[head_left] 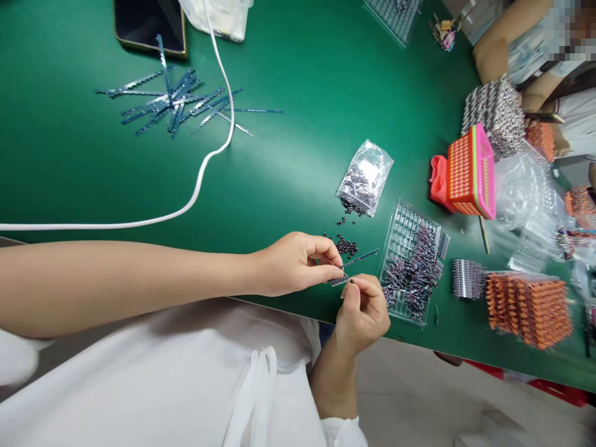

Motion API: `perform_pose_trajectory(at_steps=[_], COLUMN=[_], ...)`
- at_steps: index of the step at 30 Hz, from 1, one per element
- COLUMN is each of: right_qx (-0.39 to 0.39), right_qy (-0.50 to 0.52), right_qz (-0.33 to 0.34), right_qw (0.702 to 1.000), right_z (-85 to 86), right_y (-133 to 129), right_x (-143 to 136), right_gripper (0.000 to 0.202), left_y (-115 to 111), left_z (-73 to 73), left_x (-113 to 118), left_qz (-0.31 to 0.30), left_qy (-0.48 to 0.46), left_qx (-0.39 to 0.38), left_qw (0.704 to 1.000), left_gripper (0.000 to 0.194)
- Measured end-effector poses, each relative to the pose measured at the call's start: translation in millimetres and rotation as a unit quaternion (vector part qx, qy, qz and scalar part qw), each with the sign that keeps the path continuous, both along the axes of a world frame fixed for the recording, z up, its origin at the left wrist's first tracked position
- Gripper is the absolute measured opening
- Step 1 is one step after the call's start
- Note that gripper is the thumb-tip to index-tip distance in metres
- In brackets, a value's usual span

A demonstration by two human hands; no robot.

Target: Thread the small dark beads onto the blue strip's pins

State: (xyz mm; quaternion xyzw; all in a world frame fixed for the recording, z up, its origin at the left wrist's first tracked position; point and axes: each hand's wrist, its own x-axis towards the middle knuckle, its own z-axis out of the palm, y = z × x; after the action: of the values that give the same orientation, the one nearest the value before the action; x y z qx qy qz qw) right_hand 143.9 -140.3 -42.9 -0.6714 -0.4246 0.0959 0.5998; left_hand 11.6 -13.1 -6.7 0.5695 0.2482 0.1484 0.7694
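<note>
My left hand [298, 264] is closed in a pinch over a thin, notched dark strip [339, 281] at the table's near edge. Another blue strip [362, 257] pokes out just beyond its fingertips. Close by, my right hand [363, 308] pinches a tiny black bead-like piece [352, 281] between thumb and finger, right at the strip's end. Loose black pieces [347, 246] lie in a small heap behind my hands. Beside my right hand, a clear plastic tray [395, 230] carries a tangled pile of thin purplish-blue parts [414, 273].
A clear bag [366, 177] of black pieces lies farther back. Blue strips [174, 102] are scattered near a phone [151, 25], with a white cable [200, 180] crossing the table. Rightward are baskets [470, 174], orange stacks [528, 310] and another person's arm [493, 49].
</note>
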Motion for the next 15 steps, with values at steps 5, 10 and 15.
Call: perform_pose_trajectory(at_steps=[5,10,15], right_qx=[-0.003,-0.005,-0.010], right_qy=[0.002,0.001,-0.008], right_qz=[0.004,0.009,0.007], right_qw=[1.000,1.000,1.000], right_z=[0.1,1.1,1.2], right_y=[-0.4,-0.1,0.1], right_x=[-0.1,-0.5,-1.0], right_gripper=[0.003,0.003,0.004], left_y=[0.4,0.4,0.4], left_z=[0.1,0.4,0.8], left_x=[-0.3,-1.4,-1.9], left_qz=[-0.002,-0.005,-0.003], left_qy=[0.009,0.012,0.019], left_qx=[0.019,0.022,0.023], left_qw=[1.000,1.000,1.000], left_gripper=[0.018,0.019,0.018])
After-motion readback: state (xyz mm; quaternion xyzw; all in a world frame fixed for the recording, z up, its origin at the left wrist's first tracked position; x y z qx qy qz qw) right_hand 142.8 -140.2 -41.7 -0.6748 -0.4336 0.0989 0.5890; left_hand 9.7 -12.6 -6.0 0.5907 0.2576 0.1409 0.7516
